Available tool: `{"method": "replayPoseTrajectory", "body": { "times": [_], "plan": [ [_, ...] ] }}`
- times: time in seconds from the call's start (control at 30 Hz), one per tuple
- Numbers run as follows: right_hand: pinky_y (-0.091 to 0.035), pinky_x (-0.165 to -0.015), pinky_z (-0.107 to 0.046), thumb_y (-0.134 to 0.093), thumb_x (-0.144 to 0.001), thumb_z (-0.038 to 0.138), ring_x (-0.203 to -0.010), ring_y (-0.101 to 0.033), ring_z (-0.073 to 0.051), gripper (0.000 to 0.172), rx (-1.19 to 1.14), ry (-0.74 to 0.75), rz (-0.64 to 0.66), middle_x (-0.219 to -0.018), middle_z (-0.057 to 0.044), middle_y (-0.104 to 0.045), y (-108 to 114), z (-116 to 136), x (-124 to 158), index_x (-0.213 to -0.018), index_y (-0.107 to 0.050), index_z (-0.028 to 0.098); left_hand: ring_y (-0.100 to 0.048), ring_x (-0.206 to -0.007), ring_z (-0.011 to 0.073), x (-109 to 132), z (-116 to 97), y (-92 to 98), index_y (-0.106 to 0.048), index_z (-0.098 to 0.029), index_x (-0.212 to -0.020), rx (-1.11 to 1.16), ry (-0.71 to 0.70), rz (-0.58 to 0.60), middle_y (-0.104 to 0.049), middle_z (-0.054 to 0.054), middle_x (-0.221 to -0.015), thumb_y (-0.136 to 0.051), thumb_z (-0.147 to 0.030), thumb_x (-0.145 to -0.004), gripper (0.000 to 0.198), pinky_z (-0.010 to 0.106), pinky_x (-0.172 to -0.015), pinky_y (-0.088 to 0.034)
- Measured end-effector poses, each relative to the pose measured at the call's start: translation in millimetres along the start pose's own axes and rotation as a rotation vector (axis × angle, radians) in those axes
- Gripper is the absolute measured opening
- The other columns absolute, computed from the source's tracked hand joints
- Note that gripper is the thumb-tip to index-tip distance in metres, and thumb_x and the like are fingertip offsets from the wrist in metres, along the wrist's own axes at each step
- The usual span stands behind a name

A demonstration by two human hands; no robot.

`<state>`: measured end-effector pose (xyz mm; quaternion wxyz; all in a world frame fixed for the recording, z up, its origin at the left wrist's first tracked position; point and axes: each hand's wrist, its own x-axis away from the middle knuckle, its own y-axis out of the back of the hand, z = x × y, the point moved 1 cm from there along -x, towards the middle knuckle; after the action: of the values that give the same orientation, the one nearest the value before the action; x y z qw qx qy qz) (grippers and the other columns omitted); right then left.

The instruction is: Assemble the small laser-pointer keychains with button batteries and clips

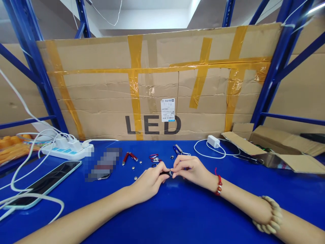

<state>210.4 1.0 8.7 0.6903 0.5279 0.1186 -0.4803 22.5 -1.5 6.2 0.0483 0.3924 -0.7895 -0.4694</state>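
Between my two hands is a small black tube (166,173) with a silvery end, low over the blue table. My left hand (148,181) is closed, pinching the tube between thumb and fingers. From the other side, the fingertips of my right hand (190,169) close on its silvery end; my fingers hide part of it. Just beyond my left hand lie several small round metal discs, like button cells (133,168), and a red carabiner clip (153,156). Two short red tubes (125,158) rest behind them. A blue tube (175,149) lies beyond my right hand.
At left are a phone (50,179), looping white cables and a white power strip (68,150). A pixelated patch covers something beside them. A white charger (213,141) with its cable, scissors (251,159) and an open cardboard box (271,145) stand at right. Taped cardboard (106,101) closes the back.
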Motion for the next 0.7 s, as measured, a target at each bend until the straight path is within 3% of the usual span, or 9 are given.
{"method": "replayPoseTrajectory", "body": {
  "times": [0.27, 0.4, 0.57, 0.7],
  "plan": [
    [-0.041, -0.054, -0.021, -0.065, -0.073, 0.031, -0.057, -0.053, -0.010, 0.021, 0.007, -0.076, -0.002, -0.061, -0.001, -0.059, -2.0, 7.1, 1.2, -0.060, -0.064, 0.015, -0.056, -0.070, 0.0145, 1.3, -1.7, -1.9, -0.041, -0.021, -0.079, -0.010, -0.035, -0.022, -0.058, -0.001, -0.077, -0.038, -0.020, -0.087, 0.008, 0.022, -0.062, -0.039],
    [-0.035, -0.043, -0.021, -0.064, -0.070, 0.039, -0.046, -0.046, -0.008, 0.030, -0.049, -0.269, -0.042, -0.058, -0.001, -0.055, -6.5, 9.8, 0.5, -0.055, -0.057, 0.015, -0.057, -0.075, 0.0151, 0.2, 2.5, -3.8, -0.042, -0.021, -0.081, -0.035, -0.041, -0.081, -0.060, 0.001, -0.084, -0.037, -0.020, -0.086, 0.007, 0.023, -0.065, -0.041],
    [-0.031, -0.035, -0.019, -0.065, -0.064, 0.046, -0.034, -0.045, -0.007, 0.036, -0.304, -0.604, 0.026, -0.045, 0.003, -0.049, -11.8, 11.4, -1.7, -0.054, -0.048, 0.016, -0.058, -0.080, 0.0159, -1.5, 4.3, -3.9, -0.045, -0.021, -0.081, -0.047, -0.059, -0.123, -0.061, 0.002, -0.089, -0.040, -0.021, -0.085, 0.006, 0.024, -0.069, -0.042],
    [-0.028, -0.032, -0.016, -0.064, -0.063, 0.049, -0.030, -0.042, -0.006, 0.037, -0.365, -0.725, 0.067, -0.034, 0.005, -0.047, -12.9, 10.4, -2.9, -0.055, -0.049, 0.016, -0.059, -0.083, 0.0163, -1.8, 3.4, -2.8, -0.045, -0.021, -0.081, -0.049, -0.051, -0.136, -0.063, 0.001, -0.091, -0.041, -0.021, -0.086, 0.007, 0.024, -0.069, -0.043]
  ]
}}
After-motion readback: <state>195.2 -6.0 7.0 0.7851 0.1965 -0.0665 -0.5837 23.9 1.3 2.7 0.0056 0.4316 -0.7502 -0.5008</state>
